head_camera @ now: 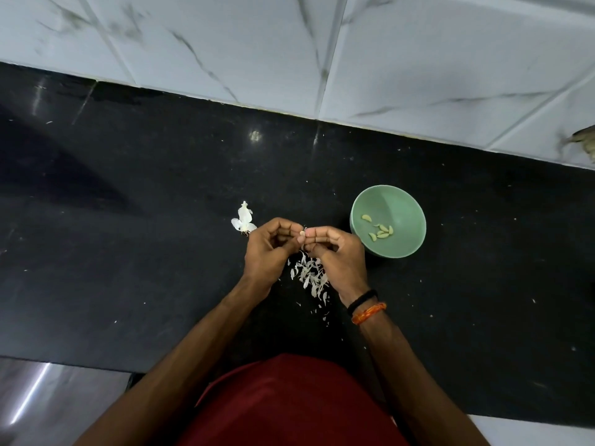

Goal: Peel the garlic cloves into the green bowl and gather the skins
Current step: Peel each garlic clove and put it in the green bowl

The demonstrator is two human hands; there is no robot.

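Your left hand [269, 252] and right hand [335, 259] meet above the counter [161, 252], fingertips pinched together on one small clove [302, 233]. Both hands are curled narrow, each gripping an end of it; the clove shows only as a pale speck between the fingertips, so how much skin is left on it cannot be told.

You look to be mid-peel: skin is being picked off this clove. Next, judging by the layout, you need to free the last of the skin, let it drop, and carry the bare clove to the right, into the bowl [415, 220]. That calls for a fine nail pinch and a firm hold, since a clove this small could slip and land among the skins.

Directly under your hands, and trailing back toward your body, lies the skins pile [310, 276], loose and scattered, with stray flecks further out on the dark counter. Gathering it is not yet done.

Just beyond your left hand, nearly touching its knuckles, sits the husk [243, 220] of the bulb, white and papery; whether cloves remain in it is unclear.

Just right of your right hand stands the bowl, upright, holding the peeled cloves [381, 234], about half a dozen, clustered at the bottom with one a little apart.
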